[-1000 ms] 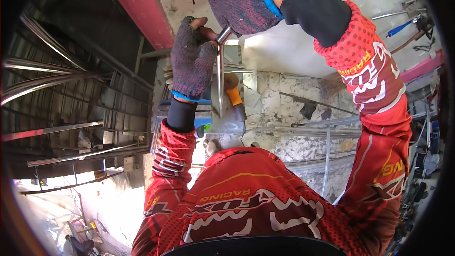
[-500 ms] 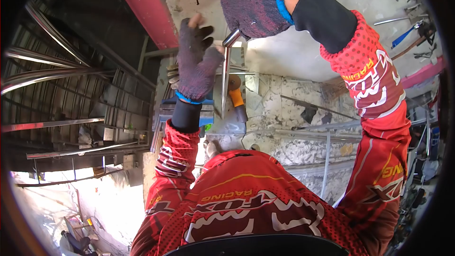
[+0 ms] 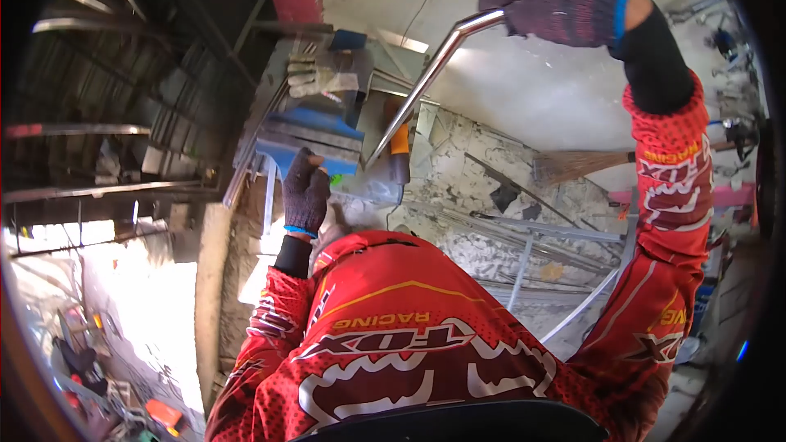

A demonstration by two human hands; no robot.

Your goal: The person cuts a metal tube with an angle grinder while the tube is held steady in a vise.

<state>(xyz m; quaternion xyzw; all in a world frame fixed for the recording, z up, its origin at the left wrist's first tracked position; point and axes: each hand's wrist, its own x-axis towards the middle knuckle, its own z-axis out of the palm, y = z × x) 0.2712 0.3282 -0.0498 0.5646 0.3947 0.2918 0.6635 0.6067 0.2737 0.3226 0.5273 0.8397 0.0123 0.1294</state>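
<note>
My right hand (image 3: pixel 561 0), in a dark knit glove with a blue cuff, is wrapped round the upper end of a bent shiny metal tube (image 3: pixel 423 78). The tube slants down and left, its lower end free near an orange-and-black power tool (image 3: pixel 399 146). My left hand (image 3: pixel 306 194), gloved with bare fingertips, is at the front edge of a blue vise (image 3: pixel 311 141), its fingers curled. What those fingers hold, if anything, is hidden. Behind the vise lies a pale glove (image 3: pixel 304 80).
Long metal bars (image 3: pixel 90 190) stick out on the left. A broom (image 3: pixel 573 165) lies at the right, with a light metal frame (image 3: pixel 524 266) below it. Further tools and clutter are at the lower left and far right.
My left hand has come down from beside the tube to the vise, and its fingers have curled. My right hand has moved to the right with the tube, which now slants more.
</note>
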